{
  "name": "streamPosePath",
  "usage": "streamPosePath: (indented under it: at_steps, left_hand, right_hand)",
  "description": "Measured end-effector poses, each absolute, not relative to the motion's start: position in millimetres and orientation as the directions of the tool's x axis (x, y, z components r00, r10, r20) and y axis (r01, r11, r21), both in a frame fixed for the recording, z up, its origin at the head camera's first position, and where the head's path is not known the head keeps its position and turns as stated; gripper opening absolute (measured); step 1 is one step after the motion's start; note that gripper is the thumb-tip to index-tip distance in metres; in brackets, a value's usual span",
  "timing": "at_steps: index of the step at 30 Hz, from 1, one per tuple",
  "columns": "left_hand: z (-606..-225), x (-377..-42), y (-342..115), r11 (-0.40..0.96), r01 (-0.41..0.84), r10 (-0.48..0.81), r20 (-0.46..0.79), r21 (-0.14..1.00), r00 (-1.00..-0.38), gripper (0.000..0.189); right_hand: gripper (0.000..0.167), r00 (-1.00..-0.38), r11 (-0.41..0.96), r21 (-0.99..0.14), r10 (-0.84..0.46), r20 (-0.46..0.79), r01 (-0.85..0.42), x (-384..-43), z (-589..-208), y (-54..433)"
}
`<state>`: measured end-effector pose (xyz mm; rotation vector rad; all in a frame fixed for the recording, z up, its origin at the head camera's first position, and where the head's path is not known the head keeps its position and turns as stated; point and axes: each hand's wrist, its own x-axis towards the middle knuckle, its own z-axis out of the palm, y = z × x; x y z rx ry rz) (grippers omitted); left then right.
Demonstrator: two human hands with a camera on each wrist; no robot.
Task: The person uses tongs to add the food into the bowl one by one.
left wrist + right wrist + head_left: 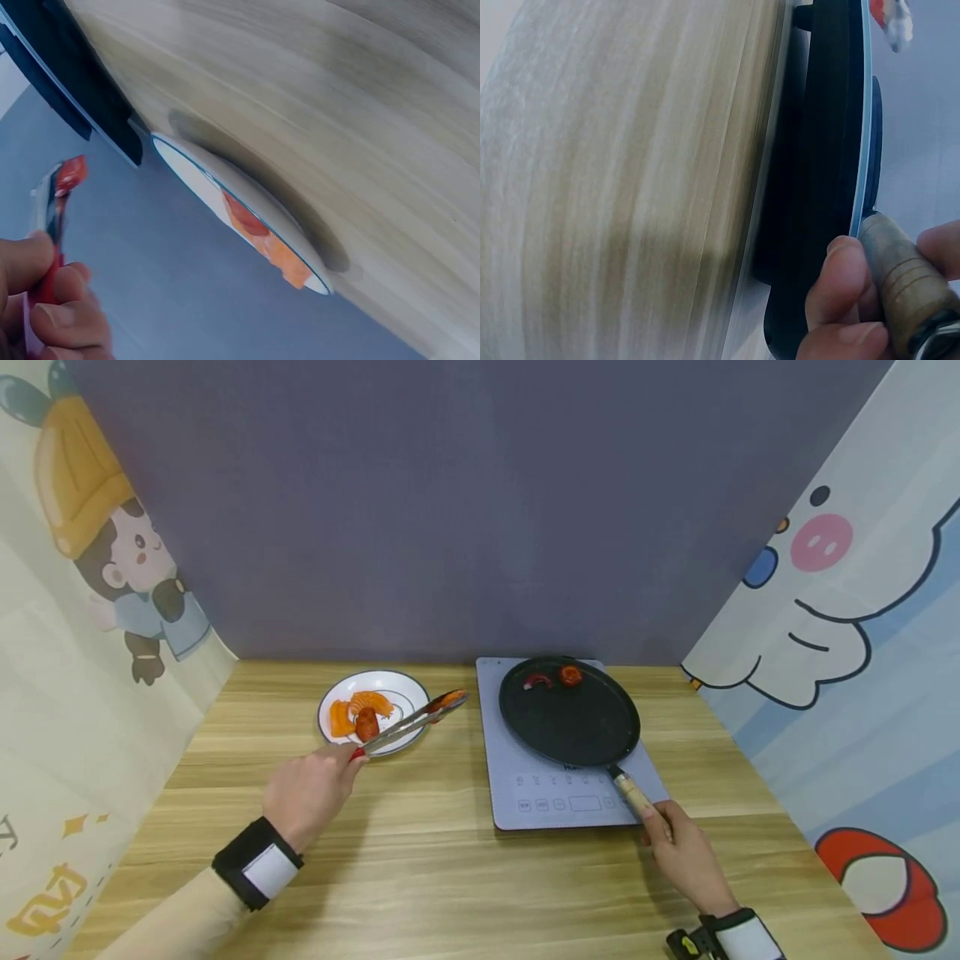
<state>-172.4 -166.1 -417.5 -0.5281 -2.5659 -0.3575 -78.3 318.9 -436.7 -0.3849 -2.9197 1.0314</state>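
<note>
My left hand [311, 789] holds metal tongs [405, 729] by their red end. An orange-red food piece [71, 174] sits between the tong tips, above the table between plate and cooktop. Below the tongs is a white plate [411, 693] with a blue rim, bearing orange slices [371, 701] and a reddish-brown oval piece [367, 724]. With my right hand [686, 856] I grip the wooden handle [632, 792] of a flat black pan [570, 718]. Near the pan's far edge lie a round red piece [570, 675] and a curved red-and-white piece [537, 680].
Under the pan is a light grey induction cooktop [517, 785] with touch controls along its front. Everything stands on a wood-grain table [420, 877]. A dark grey panel [450, 510] rises behind it, and printed cartoon curtains [885, 610] flank both sides.
</note>
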Motion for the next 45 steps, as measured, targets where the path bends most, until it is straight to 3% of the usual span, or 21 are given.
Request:
streamPosePath:
  at_steps: [9,18,27,45]
  left_hand:
    - [-413.5,-180.5,-148.1,0.857,0.503,0.364,0.564,0.110,-0.742,0.015]
    - [-415.1,-185.2,-131.1,0.830,0.548,0.391,0.592,0.105,-0.705,0.016]
    - [-410.3,-192.2,-109.8,0.815,0.578,0.436,0.624,0.031,-0.649,0.017]
    - [-412.9,-218.0,-88.2,0.824,0.563,0.467,0.642,-0.066,-0.608,0.021]
  right_hand:
    - [0.035,-0.971,0.759,-0.622,0.237,-0.015,0.195,-77.5,-436.9,317.3]
    - [0.037,-0.972,0.755,-0.623,0.234,-0.037,0.205,-77.8,-435.7,317.7]
    - [0.038,-0.971,0.756,-0.619,0.234,-0.048,0.213,-78.3,-435.7,318.6]
    - [0.035,-0.971,0.757,-0.622,0.236,-0.025,0.200,-77.0,-436.2,316.8]
